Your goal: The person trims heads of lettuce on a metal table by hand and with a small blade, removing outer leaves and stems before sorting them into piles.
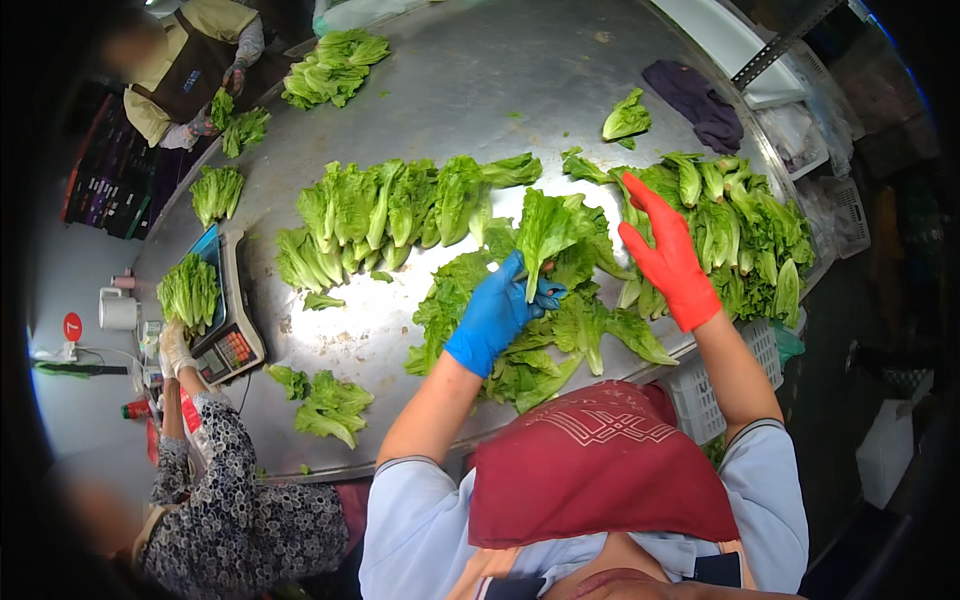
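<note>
My left hand, in a blue glove, grips a green lettuce leaf near its stem, above a loose spread of lettuce leaves. My right hand, in a red glove, is spread with fingers apart and nothing in it, over the left edge of a large pile of lettuce heads. A row of lettuce heads lies side by side on the metal table, left of my left hand.
A co-worker's gloved hand touches lettuce on a weighing scale. Another person handles leaves across the table. A dark cloth lies at the far right; a white plastic crate stands below the near edge.
</note>
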Tool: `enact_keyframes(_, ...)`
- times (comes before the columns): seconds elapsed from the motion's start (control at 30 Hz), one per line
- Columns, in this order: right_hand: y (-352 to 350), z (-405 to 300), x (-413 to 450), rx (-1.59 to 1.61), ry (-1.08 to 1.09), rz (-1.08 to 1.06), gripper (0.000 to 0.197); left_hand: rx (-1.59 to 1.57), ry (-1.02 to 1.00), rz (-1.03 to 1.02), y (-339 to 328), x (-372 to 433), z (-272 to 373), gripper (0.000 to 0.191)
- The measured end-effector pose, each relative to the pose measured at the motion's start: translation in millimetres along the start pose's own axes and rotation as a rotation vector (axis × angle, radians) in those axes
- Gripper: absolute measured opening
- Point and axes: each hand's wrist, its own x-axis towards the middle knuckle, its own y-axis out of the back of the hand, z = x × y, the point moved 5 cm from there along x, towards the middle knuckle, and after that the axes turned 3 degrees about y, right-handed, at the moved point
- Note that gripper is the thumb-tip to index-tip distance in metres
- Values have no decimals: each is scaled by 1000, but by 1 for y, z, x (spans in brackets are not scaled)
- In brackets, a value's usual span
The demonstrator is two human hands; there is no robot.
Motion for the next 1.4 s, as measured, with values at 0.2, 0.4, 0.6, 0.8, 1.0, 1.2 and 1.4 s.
enact_keyframes(0.2, -53, 11, -59, 549, -532, -226, 47, 139, -138, -104, -19, -6, -21, 34)
enact_keyframes(0.4, -41, 8, -57, 291, -228, -27, 44, 1462, -1284, 387, -47, -40, 24, 53)
enact_keyframes(0.6, -37, -5, -66, 789, -535, 9, 44, 1413, -1338, 366, -52, -49, 11, 57)
enact_keyframes(0.8, -43, 1, -70, 1024, -762, -35, 27, 1238, -960, 208, -48, -39, -18, 50)
enact_keyframes(1.0, -46, 1, -75, 899, -619, -93, 14, 388, -188, 72, -28, -20, -36, 41)
enact_keyframes(1.2, -47, 6, -79, 902, -633, 128, 18, -3, -215, 10, -26, -10, -42, 28)
enact_keyframes(1.4, -55, 3, -82, 666, -656, -203, 21, 271, -308, 146, -14, -8, -50, 26)
